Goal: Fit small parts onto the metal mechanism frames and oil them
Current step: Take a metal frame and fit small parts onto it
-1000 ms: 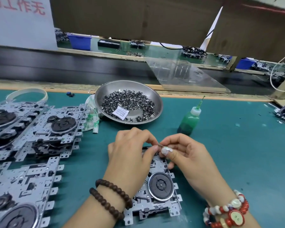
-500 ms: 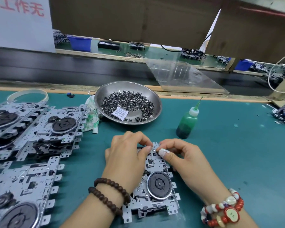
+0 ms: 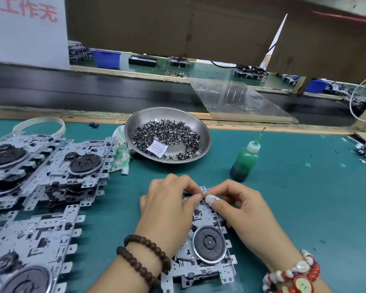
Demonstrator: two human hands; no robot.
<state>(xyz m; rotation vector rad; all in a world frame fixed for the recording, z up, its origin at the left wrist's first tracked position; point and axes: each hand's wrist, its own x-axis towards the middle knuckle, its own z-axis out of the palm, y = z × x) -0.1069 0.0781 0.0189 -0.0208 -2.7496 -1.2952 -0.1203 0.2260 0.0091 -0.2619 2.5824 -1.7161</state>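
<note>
Frame (image 3: pixel 207 246) lies flat on the green desk (image 3: pixel 304 208) right in front, w/ both hands meeting at its far edge: left hand (image 3: pixel 169 206) and right hand (image 3: pixel 241 206) have curled fingers pinching a tiny part at that edge, too small to make out. Best approach, I'd say: keep frame flat, seat part square w/o forcing, only then reach for oil bottle (image 3: pixel 244 159), standing just beyond by the parts bowl (image 3: pixel 199 127).

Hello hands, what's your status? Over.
Both hands, left and right, pinching something tiny at the far end of the metal frame. Oil bottle untouched. Nothing in the way.
</note>
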